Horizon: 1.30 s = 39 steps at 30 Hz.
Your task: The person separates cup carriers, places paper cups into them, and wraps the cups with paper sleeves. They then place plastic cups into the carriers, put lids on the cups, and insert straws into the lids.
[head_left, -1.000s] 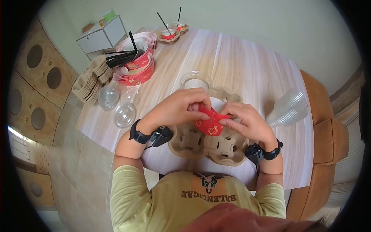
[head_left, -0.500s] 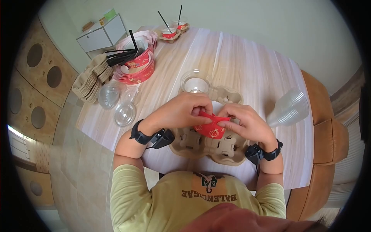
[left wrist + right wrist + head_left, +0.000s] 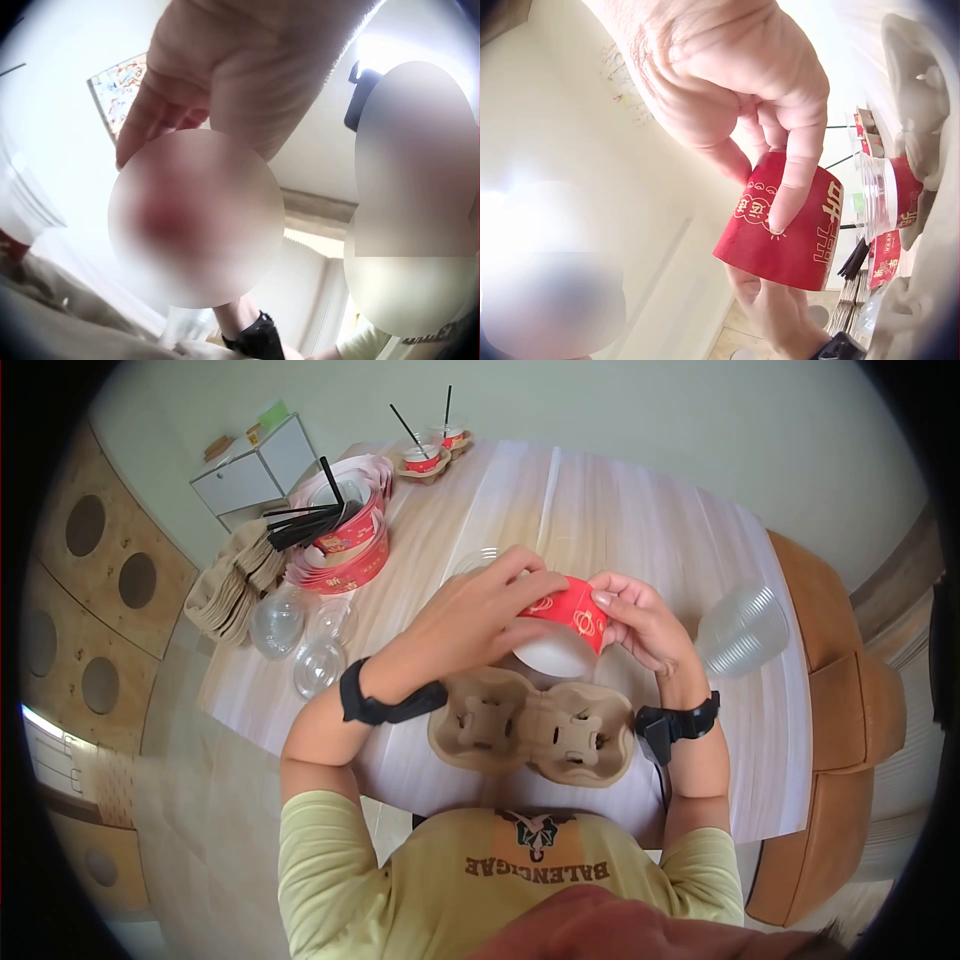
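Note:
Both hands hold a red paper cup sleeve [image 3: 580, 610] with gold print, opened into a ring with its white inner side showing. My left hand [image 3: 485, 610] grips its left side, fingers over the top edge. On the other side, my right hand [image 3: 645, 625] pinches the sleeve, the thumb lying on its printed face in the head view. The right wrist view shows the sleeve [image 3: 780, 225] between the right fingers, with the left hand [image 3: 772, 304] beneath. A brown pulp cup carrier [image 3: 530, 745] lies nearer the body. The left wrist view is largely blurred.
Behind the left hand, a clear plastic cup [image 3: 474, 559] is partly hidden. Stacked clear cups [image 3: 748, 630] lie right. Clear lids [image 3: 320, 666], stacked carriers [image 3: 225, 595], red sleeves [image 3: 345, 572] and black straws [image 3: 305, 527] are left. Two cups with straws [image 3: 422, 459] stand at the back.
The sleeve was folded and pinched low over the carrier. Now it is spread round and turned, and both hands have moved away from the body, uncovering the near carrier compartments.

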Motion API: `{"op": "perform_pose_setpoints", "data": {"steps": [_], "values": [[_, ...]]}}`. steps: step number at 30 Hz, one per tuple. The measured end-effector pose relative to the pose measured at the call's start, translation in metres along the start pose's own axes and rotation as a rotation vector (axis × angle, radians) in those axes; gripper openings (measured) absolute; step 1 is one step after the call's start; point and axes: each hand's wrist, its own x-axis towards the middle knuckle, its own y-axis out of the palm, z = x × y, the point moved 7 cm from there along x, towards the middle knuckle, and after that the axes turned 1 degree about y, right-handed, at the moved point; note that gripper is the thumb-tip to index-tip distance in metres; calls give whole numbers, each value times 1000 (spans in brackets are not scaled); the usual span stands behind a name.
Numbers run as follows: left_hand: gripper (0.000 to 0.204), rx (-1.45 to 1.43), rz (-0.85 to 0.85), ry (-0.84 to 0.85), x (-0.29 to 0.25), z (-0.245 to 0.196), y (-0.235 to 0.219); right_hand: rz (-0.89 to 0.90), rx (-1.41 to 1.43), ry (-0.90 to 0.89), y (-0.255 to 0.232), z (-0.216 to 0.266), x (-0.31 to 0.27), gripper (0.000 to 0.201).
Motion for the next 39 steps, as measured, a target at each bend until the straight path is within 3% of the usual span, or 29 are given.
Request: {"op": "perform_pose_setpoints", "data": {"steps": [3, 6, 8, 10, 11, 12, 15, 20, 27, 31, 33, 37, 39], "values": [[31, 173, -18, 135, 19, 15, 10, 31, 101, 7, -6, 0, 1, 17], [18, 216, -24, 119, 39, 31, 17, -122, -104, -9, -25, 5, 0, 23], [12, 268, 99, 68, 52, 42, 28, -291, -385, -91, -45, 15, -3, 25], [12, 241, 116, 42, 60, 51, 39, -324, -486, -70, -51, 20, -6, 25], [13, 264, 207, -5, 63, 58, 49, -352, -591, -45, -53, 22, -9, 24], [15, 288, 298, -52, 64, 65, 59, -356, -586, -47, -52, 23, -10, 24], [16, 356, 376, -81, 69, 75, 76, -368, -785, 3, -49, 21, -10, 24], [17, 404, 472, -111, 69, 84, 92, -369, -1102, -60, -49, 17, -7, 27], [17, 603, 622, -89, 68, 80, 108, -365, -1132, -43, -49, 11, -6, 17], [17, 576, 553, -69, 68, 71, 99, -404, -1290, -94, -49, 10, -5, 17], [13, 593, 451, 61, 70, 63, 92, -428, -1321, -94, -49, 11, -5, 17], [8, 728, 477, 100, 64, 70, 99, -447, -1435, -119, -43, 11, -2, 17], [5, 754, 447, 212, 63, 69, 102, -461, -1475, -112, -42, 10, -1, 16]]}}
